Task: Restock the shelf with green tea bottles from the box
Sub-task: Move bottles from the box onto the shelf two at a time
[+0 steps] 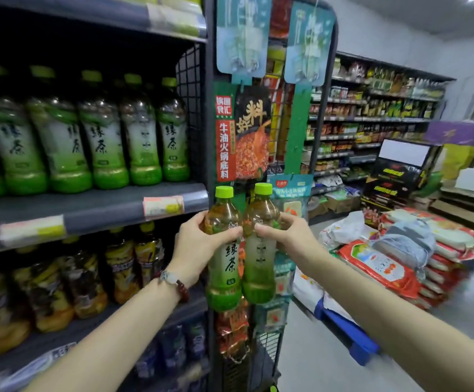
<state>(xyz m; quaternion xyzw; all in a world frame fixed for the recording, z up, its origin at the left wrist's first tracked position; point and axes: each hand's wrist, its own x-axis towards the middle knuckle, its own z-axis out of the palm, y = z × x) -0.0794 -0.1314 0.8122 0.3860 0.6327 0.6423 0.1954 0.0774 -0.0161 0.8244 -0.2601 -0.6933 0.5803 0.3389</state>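
I hold two green tea bottles upright, side by side, in front of the shelf's end post. My left hand (199,244) grips the left bottle (224,267) near its shoulder. My right hand (284,236) grips the right bottle (259,264) at the same height. Both have light-green caps and touch each other. A row of several matching green tea bottles (100,137) stands on the grey shelf (94,207) up and to the left. The box is not in view.
Yellow-labelled drink bottles (89,278) fill the shelf below. Hanging snack packets (247,131) cover the wire end rack behind the bottles. Stacked rice sacks (385,267) lie on a blue pallet (351,332) to the right. The aisle floor (315,363) runs between.
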